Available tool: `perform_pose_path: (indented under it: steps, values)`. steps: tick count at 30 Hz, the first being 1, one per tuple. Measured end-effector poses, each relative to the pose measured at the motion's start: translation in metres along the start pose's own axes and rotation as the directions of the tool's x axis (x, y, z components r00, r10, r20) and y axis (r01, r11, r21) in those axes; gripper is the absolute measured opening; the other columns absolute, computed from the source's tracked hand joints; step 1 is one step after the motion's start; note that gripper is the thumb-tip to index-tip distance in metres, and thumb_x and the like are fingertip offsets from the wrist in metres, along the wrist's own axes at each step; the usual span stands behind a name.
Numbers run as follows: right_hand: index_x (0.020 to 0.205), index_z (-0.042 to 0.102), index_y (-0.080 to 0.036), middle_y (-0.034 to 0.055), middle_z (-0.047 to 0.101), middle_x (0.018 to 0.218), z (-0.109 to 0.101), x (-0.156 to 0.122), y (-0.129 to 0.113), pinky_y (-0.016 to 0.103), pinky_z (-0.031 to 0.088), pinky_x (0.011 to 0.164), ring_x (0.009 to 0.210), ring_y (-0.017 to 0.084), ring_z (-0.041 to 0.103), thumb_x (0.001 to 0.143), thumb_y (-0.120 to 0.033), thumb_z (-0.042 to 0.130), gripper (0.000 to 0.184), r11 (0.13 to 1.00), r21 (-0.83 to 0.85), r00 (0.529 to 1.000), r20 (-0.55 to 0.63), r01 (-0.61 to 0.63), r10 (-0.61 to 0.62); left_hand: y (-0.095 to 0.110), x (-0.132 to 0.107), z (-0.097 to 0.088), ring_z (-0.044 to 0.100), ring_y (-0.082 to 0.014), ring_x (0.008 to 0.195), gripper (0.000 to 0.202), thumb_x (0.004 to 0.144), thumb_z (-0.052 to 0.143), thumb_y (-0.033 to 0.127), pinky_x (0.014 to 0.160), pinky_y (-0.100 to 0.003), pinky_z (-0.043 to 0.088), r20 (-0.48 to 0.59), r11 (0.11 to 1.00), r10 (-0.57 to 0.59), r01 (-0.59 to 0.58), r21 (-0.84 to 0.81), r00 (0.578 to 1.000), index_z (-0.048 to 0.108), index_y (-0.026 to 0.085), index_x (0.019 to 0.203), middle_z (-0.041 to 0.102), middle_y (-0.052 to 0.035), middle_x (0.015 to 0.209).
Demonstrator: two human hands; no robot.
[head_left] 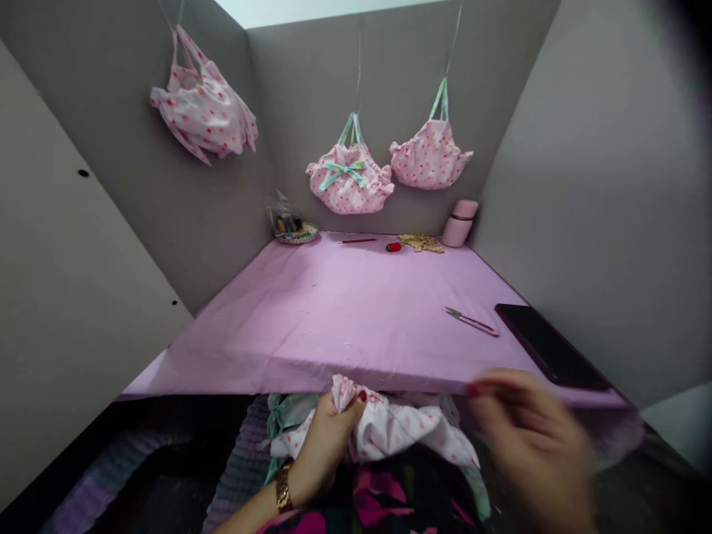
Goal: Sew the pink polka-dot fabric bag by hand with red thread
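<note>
My left hand [325, 441] is closed on a bunched piece of white fabric with pink dots [400, 430], held in my lap just below the table's front edge. A thin thread runs from the fabric toward the right. My right hand [531, 437] is smeared by motion at the right of the fabric, its fingers drawn together near the table edge; what they hold is not visible.
A table with a pink cloth [345, 311] carries pink snips [472, 321], a black phone [550, 345], a red thread spool [393, 247], a red pencil [356, 240], a basket [294, 231], wooden pieces [423, 242] and a pink bottle [459, 222]. Three dotted fabric bags [349, 182] hang on the grey walls.
</note>
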State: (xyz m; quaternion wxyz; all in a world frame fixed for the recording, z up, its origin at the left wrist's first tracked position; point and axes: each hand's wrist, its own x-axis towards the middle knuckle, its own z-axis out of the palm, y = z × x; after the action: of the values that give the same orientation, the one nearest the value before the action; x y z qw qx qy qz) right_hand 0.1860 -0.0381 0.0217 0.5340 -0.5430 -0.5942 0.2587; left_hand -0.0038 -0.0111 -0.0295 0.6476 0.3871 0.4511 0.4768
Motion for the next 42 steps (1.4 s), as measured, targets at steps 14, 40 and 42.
perform_pose_path:
  steps: [14,40,42]
  values:
    - [0.064,0.058,-0.014,-0.0005,0.05,0.057,0.04,0.0,0.005,0.02,0.033,0.051,0.054,0.011,0.045,0.081,-0.03,0.049,0.025,0.998,0.032,0.819,0.573,-0.051,0.023,0.004,0.001,-0.001,0.045,-0.0112,0.058,0.02,0.067,0.059,0.033,0.056,-0.022,0.035,-0.012,1.0,-0.02,0.02,0.009,1.0,0.054,0.014,0.069,0.052,0.0012,0.064]
    - [0.068,0.053,-0.012,-0.0013,0.045,0.059,0.047,0.011,0.032,0.018,0.03,0.048,0.053,0.01,0.038,0.08,-0.033,0.048,0.024,0.975,0.049,0.867,0.469,-0.218,0.17,0.005,0.002,0.0,0.047,-0.0106,0.059,0.021,0.065,0.064,0.029,0.056,-0.023,0.036,0.128,0.998,-0.056,0.056,0.0,0.99,0.056,0.01,0.07,0.055,-0.0021,0.065]
    - [0.068,0.054,-0.012,-0.0011,0.045,0.059,0.046,0.01,0.031,0.019,0.03,0.049,0.053,0.01,0.039,0.08,-0.032,0.048,0.024,0.977,0.042,0.867,0.47,-0.208,0.164,0.006,0.002,0.0,0.044,-0.0088,0.055,0.02,0.063,0.066,0.027,0.053,-0.021,0.034,0.083,0.999,-0.046,0.045,0.014,0.996,0.052,0.012,0.065,0.051,0.0011,0.06]
